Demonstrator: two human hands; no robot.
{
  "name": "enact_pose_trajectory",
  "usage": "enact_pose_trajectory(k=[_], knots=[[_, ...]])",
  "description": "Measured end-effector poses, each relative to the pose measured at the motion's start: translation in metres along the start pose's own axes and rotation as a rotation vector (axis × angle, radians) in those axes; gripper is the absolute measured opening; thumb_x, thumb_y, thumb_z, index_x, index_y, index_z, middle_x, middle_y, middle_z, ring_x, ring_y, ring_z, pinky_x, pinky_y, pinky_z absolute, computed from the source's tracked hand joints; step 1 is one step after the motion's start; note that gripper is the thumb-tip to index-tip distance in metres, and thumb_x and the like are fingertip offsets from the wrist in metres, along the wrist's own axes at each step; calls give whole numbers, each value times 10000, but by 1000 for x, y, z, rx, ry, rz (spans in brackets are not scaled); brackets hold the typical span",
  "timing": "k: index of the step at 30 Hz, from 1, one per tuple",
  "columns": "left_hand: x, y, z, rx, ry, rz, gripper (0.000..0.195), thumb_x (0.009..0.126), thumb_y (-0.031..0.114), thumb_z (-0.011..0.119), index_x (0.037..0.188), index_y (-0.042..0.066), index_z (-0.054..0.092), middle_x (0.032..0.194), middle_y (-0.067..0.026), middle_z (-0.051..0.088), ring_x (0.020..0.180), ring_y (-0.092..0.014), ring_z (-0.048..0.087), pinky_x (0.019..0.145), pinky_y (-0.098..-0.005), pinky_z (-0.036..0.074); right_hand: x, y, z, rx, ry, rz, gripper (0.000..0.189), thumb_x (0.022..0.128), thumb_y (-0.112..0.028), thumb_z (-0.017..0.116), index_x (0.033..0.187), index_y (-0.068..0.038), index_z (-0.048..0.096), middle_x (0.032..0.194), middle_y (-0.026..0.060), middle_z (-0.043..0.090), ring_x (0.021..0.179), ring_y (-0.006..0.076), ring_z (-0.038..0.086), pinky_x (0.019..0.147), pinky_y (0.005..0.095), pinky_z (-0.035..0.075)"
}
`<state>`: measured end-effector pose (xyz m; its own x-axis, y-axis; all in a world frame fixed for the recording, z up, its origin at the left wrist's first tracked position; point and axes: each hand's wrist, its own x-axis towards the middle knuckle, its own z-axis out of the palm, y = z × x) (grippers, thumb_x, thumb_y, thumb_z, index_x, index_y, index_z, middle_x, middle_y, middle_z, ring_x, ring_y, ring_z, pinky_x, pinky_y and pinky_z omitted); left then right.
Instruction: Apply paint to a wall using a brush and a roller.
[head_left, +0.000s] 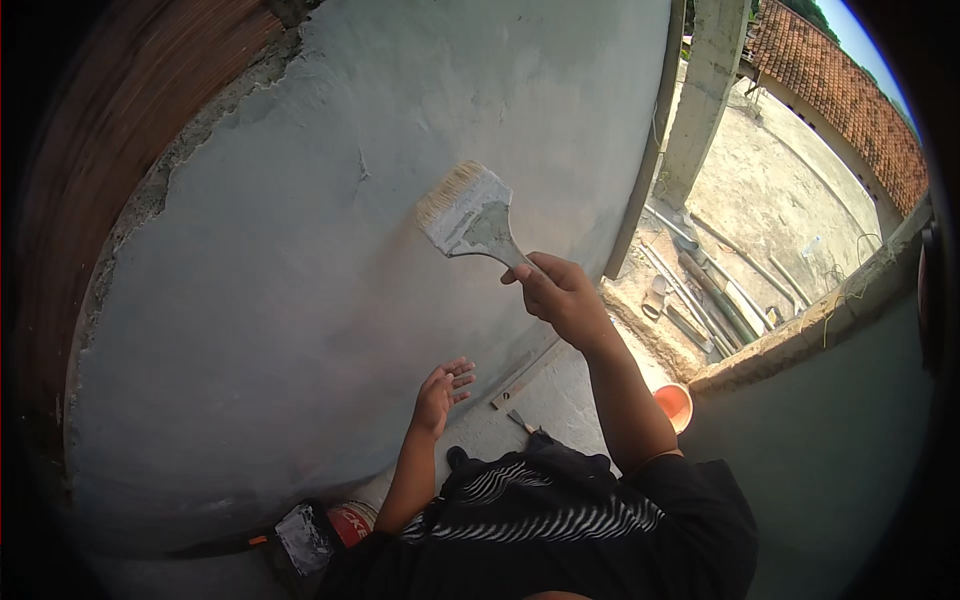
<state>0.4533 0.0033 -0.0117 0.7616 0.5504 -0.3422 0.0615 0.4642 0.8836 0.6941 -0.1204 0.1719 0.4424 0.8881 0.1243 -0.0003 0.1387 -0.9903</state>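
My right hand (566, 300) grips the handle of a wide, flat paintbrush (480, 217) with pale bristles and whitish-grey smears on its head. The bristles point up and left, at or close to the grey plastered wall (300, 285); whether they touch it I cannot tell. Lower and to the left, my left hand (442, 394) is raised before the wall, fingers apart and holding nothing. A scraper (519, 420) lies on the floor near my feet, close to a long straight bar (517, 386) along the wall's foot.
At the lower left stand a red and white bucket (351, 523) and a black-edged, paint-smeared container (304, 538). An orange bucket (673, 407) is at the right, by a low ledge (810, 319). Beyond the opening lie pipes (716, 300) and a sandal (655, 295), next to a concrete post (701, 97).
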Motion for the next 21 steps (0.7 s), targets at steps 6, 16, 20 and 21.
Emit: enact_pose_trajectory(k=[6, 16, 20, 21], knots=[[0, 4, 3, 11, 0, -2, 462, 956, 242, 444, 1374, 53, 496, 1360, -111, 569, 1198, -231, 553, 970, -377, 417, 20, -21, 8, 194, -23, -168, 384, 1043, -327, 495, 954, 10, 656, 582, -55, 404, 533, 50, 359, 508, 238, 310], [0, 6, 4, 15, 9, 1, 451, 956, 253, 455, 1359, 59, 507, 1351, -100, 578, 1189, -219, 562, 971, -373, 421, 40, 99, 22, 238, 16, -39, 422, 1049, -352, 464, 843, -16, 616, 572, -63, 378, 528, 46, 350, 502, 238, 288], [-2, 8, 5, -4, 16, 4, 442, 955, 249, 455, 1353, 65, 516, 1341, -95, 587, 1182, -215, 567, 965, -368, 426, 13, 166, 20, 235, 52, 59, 431, 1044, -358, 469, 834, -13, 621, 568, -57, 394, 519, 55, 363, 500, 248, 296], [-4, 9, 6, 6, 17, 7, 438, 955, 247, 454, 1350, 69, 520, 1338, -95, 590, 1181, -213, 568, 963, -365, 427, 5, 182, 16, 183, 77, 102, 433, 1037, -365, 478, 830, -14, 626, 566, -52, 405, 513, 62, 375, 496, 256, 300]])
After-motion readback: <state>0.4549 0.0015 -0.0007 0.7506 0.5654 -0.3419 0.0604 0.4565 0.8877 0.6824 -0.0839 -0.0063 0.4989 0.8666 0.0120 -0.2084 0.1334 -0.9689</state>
